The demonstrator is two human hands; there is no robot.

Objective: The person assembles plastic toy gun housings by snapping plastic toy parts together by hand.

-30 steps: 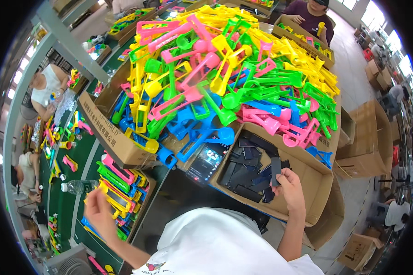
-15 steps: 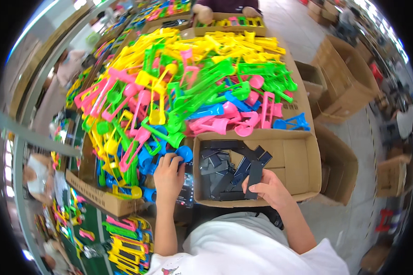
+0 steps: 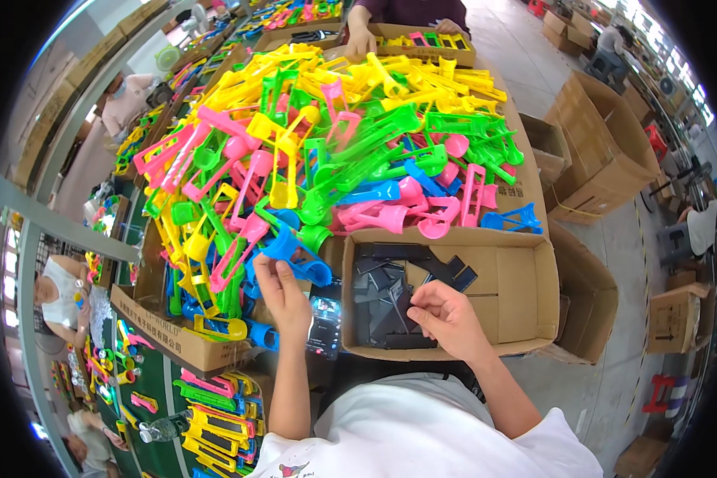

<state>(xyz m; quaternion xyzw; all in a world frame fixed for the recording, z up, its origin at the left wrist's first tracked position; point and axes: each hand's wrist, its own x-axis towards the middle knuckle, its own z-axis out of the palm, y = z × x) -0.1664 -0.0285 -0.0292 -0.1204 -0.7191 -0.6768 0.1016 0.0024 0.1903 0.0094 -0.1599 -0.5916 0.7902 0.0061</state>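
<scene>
1 blue pc (image 3: 317,273) in L hand (image 3: 284,296)

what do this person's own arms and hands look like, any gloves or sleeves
The left hand and right hand are both ungloved, with no watch or bracelet visible at either wrist. The forearms are uncovered. The loose white fabric shirt has white sleeves that leave them bare, and a small, partly reddish printed figure near the picture's lower edge.
</scene>
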